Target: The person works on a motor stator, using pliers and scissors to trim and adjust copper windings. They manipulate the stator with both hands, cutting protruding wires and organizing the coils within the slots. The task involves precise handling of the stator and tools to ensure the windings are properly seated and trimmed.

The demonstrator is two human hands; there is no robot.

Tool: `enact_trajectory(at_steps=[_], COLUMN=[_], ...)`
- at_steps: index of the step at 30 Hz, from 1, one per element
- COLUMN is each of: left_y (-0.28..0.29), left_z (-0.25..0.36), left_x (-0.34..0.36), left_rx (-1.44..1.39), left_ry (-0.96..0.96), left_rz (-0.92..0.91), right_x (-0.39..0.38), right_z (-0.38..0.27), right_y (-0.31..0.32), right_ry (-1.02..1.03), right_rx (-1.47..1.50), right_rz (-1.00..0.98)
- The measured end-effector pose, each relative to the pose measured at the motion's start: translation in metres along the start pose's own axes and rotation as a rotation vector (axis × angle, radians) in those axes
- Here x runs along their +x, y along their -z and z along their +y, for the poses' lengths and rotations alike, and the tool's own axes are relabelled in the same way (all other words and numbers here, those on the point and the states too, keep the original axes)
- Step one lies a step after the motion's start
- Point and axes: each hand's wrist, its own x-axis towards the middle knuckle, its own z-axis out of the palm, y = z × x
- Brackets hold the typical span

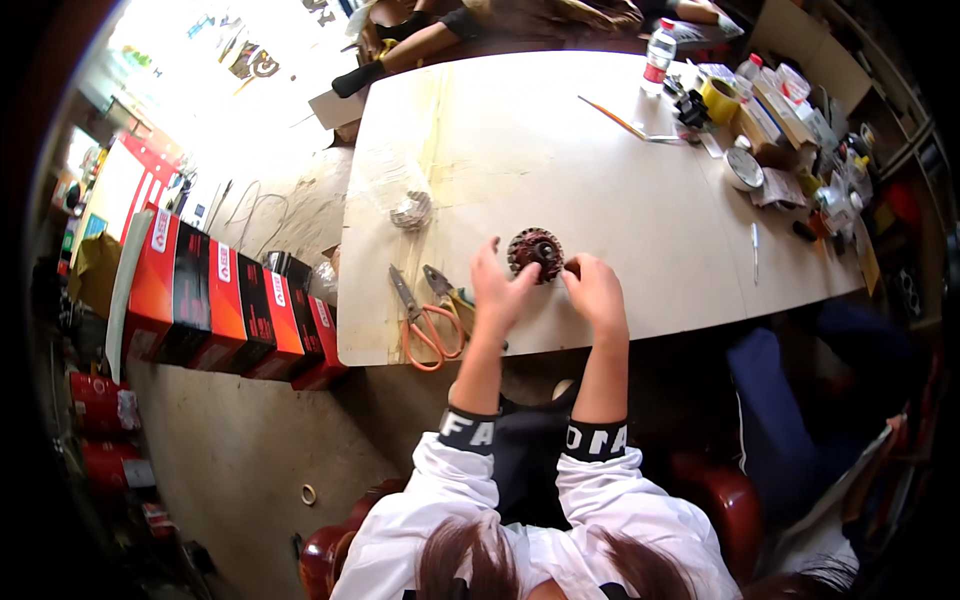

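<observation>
A dark round part with a toothed rim and reddish windings around its hub (535, 254) rests on the white table close to its near edge. My left hand (496, 288) is at its left side, fingers spread apart, with the thumb touching the lower part of it. At its right rim, my right hand (597, 292) has thumb and fingertips pinched together; what lies between them is too small to make out. Left of my hands lie orange-handled scissors (425, 335) and pliers (440, 284). Further up the table sits a clear plastic bag with a ridged metal part inside (411, 211).
Bottles, tape and small boxes crowd the right end of the table (660, 290), including a red-capped bottle (659, 58). A white pen (755, 254) and an orange stick (612, 117) lie there too. Red-black boxes (240, 300) stand left. Another person's leg (420, 46) shows behind.
</observation>
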Motion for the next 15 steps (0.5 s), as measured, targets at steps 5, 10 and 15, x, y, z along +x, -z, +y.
enact_trajectory(at_steps=[5,10,15], left_y=[-0.025,0.027,0.083], left_z=[-0.023,-0.031,-0.056], left_x=[-0.021,0.022,0.107], left_rx=[-0.199,0.046,0.04], left_ry=[0.041,0.006,-0.024], left_rz=[-0.072,0.687,0.599], right_x=[-0.009,-0.011,-0.008], right_z=[0.0,-0.002,-0.017], right_y=[-0.008,-0.006,-0.001], right_ry=[-0.007,0.012,-0.039], right_rx=[-0.046,-0.013,0.071], right_rz=[-0.08,-0.084,0.152])
